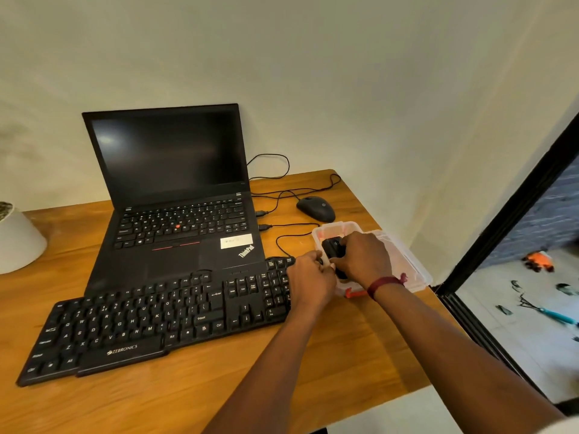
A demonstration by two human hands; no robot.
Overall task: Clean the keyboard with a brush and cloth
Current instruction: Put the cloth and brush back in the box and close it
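A black Zebronics keyboard (150, 321) lies slanted on the wooden table (194, 399), its far edge over the front of an open black laptop (175, 195). A clear plastic box (407, 261) with a red clasp stands at the keyboard's right end. My left hand (310, 280) grips the box's near-left rim. My right hand (363, 258) reaches into the box, fingers curled round a black object (332, 245); what that object is cannot be told. No cloth shows.
A black mouse (316, 208) and its looping cables (282, 195) lie behind the box. A white pot (18, 242) sits at the table's left edge. The table ends just right of the box, beside a black-framed glass door (501, 214).
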